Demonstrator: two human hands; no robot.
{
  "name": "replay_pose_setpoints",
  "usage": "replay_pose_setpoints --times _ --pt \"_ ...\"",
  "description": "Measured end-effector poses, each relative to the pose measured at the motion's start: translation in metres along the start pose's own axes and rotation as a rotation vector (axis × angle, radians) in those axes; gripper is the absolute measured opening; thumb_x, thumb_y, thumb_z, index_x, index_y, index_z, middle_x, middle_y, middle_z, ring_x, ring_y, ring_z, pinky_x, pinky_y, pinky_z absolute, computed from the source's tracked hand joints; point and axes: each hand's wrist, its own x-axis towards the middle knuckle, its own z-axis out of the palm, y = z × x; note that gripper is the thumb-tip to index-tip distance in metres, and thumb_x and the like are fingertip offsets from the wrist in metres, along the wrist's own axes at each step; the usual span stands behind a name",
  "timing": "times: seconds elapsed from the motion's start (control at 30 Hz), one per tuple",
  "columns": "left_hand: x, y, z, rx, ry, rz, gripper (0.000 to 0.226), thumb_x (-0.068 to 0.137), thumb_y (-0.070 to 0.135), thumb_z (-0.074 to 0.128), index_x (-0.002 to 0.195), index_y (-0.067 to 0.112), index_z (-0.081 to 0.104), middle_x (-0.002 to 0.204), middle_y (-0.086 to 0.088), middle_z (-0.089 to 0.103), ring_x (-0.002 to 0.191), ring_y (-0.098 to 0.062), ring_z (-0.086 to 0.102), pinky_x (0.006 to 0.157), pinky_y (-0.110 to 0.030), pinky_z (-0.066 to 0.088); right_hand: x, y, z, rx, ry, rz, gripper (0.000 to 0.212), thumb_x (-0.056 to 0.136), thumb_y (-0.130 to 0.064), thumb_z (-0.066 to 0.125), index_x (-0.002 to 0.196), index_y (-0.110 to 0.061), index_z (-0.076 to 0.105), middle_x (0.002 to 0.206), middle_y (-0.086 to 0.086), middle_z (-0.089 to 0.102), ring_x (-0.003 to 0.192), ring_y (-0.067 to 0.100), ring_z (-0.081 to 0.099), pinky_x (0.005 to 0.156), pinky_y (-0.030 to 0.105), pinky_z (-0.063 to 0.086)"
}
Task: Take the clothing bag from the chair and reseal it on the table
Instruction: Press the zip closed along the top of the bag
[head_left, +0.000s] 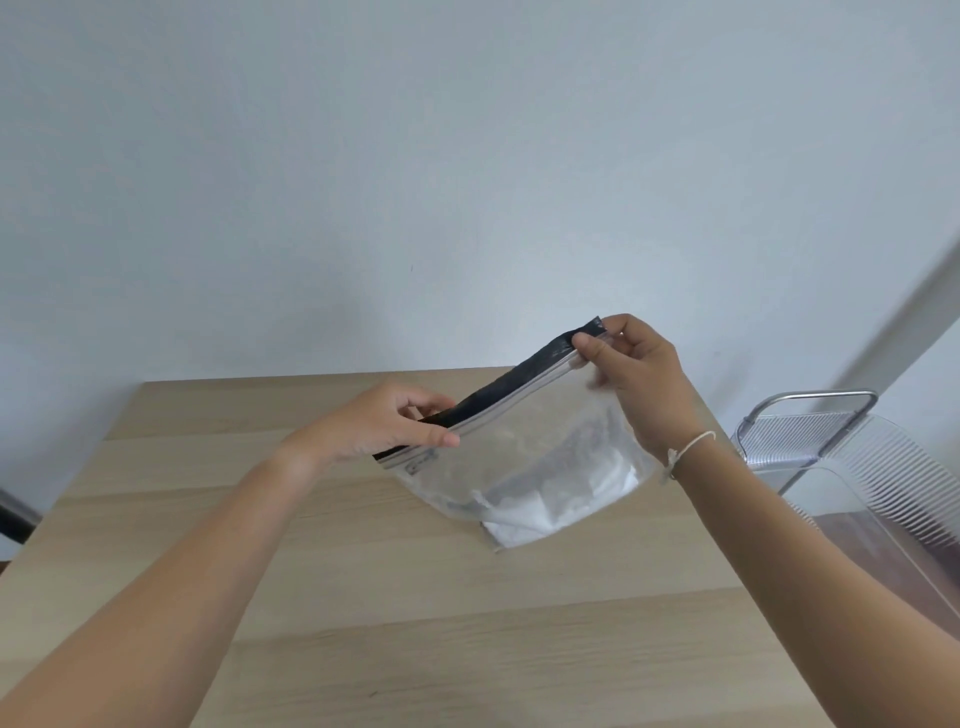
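Both hands pinching zip edge: left hand (371, 426) thumb+fingers on low end of black zip strip (511, 387), right hand (641, 376) pinching high end. Clear plastic clothing bag w/ white folded garment inside (535, 467) held tilted, bottom corner touching or just above light wood table (363, 597), can't tell which. Seal state unclear. Clear ribbed chair w/ metal frame (852, 467) at right. Risks: garment weight sags to one corner, skews strip, so tracks misalign, seal skips; slick film slips from pinch.
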Motion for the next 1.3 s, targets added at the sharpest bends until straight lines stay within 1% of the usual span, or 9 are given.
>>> replay_pose_setpoints --times 0.1,0.2,0.3,0.43,0.53,0.7,1.1,1.23,1.3 --pt "0.004 0.001 0.005 0.013 0.094 0.022 0.020 0.076 0.024 0.073 0.059 0.035 0.069 0.055 0.005 0.050 0.055 -0.006 0.045 0.050 -0.008 0.034 0.001 -0.002 0.000 -0.024 -0.064 0.004 0.009 0.082 -0.019 0.066 0.083 -0.020 0.058 0.061 -0.007 0.068 0.056 0.002 0.057 0.050 0.014 0.045" --pt "0.002 -0.001 0.002 -0.074 0.149 0.013 0.009 0.078 0.017 0.071 0.076 0.025 0.074 0.061 -0.004 0.053 0.056 -0.008 0.047 0.053 -0.011 0.043 0.002 0.006 -0.010 -0.206 -0.243 0.087 0.025 0.079 -0.033 0.066 0.100 -0.020 0.060 0.087 -0.001 0.073 0.074 0.001 0.065 0.068 0.011 0.050" --pt "-0.001 -0.007 -0.005 -0.104 0.163 -0.018 0.010 0.079 0.017 0.070 0.086 0.023 0.075 0.064 0.010 0.069 0.057 -0.001 0.058 0.058 -0.013 0.048 -0.003 0.025 -0.020 -0.305 -0.355 0.206 0.017 0.084 -0.014 0.063 0.100 -0.011 0.065 0.087 0.004 0.074 0.075 0.003 0.068 0.071 0.014 0.052" --pt "-0.003 -0.014 -0.017 -0.099 0.191 -0.089 0.008 0.080 0.013 0.069 0.082 0.020 0.072 0.067 0.009 0.073 0.058 -0.004 0.065 0.059 -0.015 0.054 -0.006 0.036 -0.025 -0.328 -0.338 0.235 0.015 0.086 -0.006 0.059 0.096 0.000 0.069 0.064 -0.005 0.073 0.050 0.005 0.060 0.052 0.012 0.047" --pt "-0.005 -0.015 -0.023 -0.098 0.171 -0.108 0.007 0.080 0.014 0.070 0.084 0.019 0.072 0.069 0.006 0.073 0.060 -0.007 0.065 0.058 -0.017 0.055 -0.006 0.029 -0.020 -0.300 -0.339 0.210 0.013 0.086 -0.008 0.059 0.085 -0.012 0.071 0.062 -0.006 0.071 0.048 0.006 0.058 0.051 0.014 0.047" --pt "-0.004 0.001 -0.023 -0.089 -0.046 -0.091 0.035 0.072 0.032 0.075 0.107 0.033 0.068 0.100 0.002 0.073 0.083 -0.013 0.070 0.075 -0.025 0.055 -0.006 0.019 -0.009 -0.298 -0.418 0.178 0.014 0.086 -0.011 0.059 0.083 -0.018 0.071 0.066 -0.006 0.070 0.053 0.006 0.056 0.056 0.014 0.048" --pt "0.017 0.031 -0.009 -0.081 0.136 0.014 0.003 0.073 0.031 0.074 0.076 0.031 0.075 0.078 0.008 0.075 0.063 -0.008 0.068 0.060 -0.021 0.056 -0.011 0.018 -0.007 -0.316 -0.425 0.174 0.016 0.087 -0.014 0.058 0.089 -0.024 0.071 0.078 -0.004 0.074 0.069 -0.004 0.061 0.066 0.009 0.045" --pt "0.016 0.037 -0.002 -0.073 0.070 0.014 0.013 0.068 0.036 0.075 0.081 0.033 0.074 0.078 0.007 0.075 0.066 -0.010 0.068 0.061 -0.022 0.056 -0.014 0.011 0.006 -0.234 -0.387 0.100 0.014 0.084 -0.020 0.063 0.095 -0.027 0.068 0.090 0.002 0.073 0.079 0.003 0.064 0.075 0.014 0.051" --pt "0.016 0.041 0.002 -0.059 0.034 0.019 0.020 0.067 0.041 0.074 0.086 0.034 0.074 0.080 0.006 0.075 0.067 -0.010 0.069 0.064 -0.023 0.056 -0.013 0.004 0.014 -0.143 -0.323 0.059 0.010 0.085 -0.017 0.062 0.087 -0.023 0.069 0.079 -0.004 0.073 0.073 0.005 0.064 0.071 0.016 0.053"
